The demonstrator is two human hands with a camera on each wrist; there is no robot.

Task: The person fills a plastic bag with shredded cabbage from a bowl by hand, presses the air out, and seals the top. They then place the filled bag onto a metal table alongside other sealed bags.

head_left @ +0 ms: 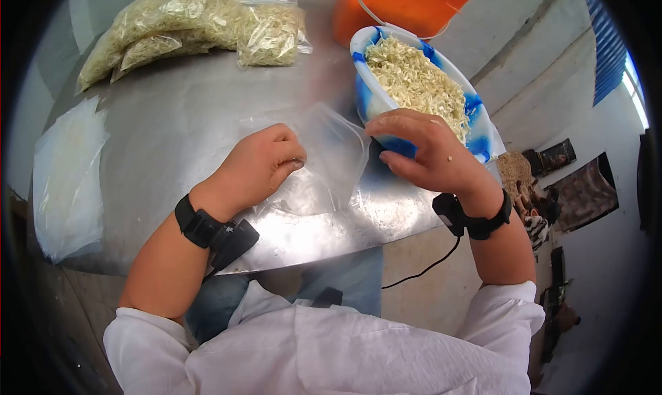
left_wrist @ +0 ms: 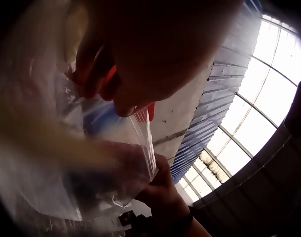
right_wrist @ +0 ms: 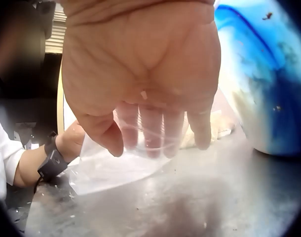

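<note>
A clear plastic bag (head_left: 338, 157) stands opened out between the two hands over the metal table. My left hand (head_left: 256, 162) pinches the bag's near-left side between thumb and curled fingers. At its right edge is my right hand (head_left: 429, 149), thumb apart from the fingers. In the right wrist view the fingers (right_wrist: 153, 131) hang fairly straight and show through the clear film. Just beyond the right hand, a blue-and-white basin (head_left: 376, 95) holds a heap of pale shredded food (head_left: 417, 77), and a few bits cling to that hand.
Filled bags of the shreds (head_left: 186, 22) lie at the back left of the metal table (head_left: 172, 126). A stack of flat plastic bags (head_left: 69, 181) is at the left edge. Behind the basin stands an orange bucket (head_left: 400, 5) with a handle. A black cable (head_left: 424, 267) hangs from the right wrist.
</note>
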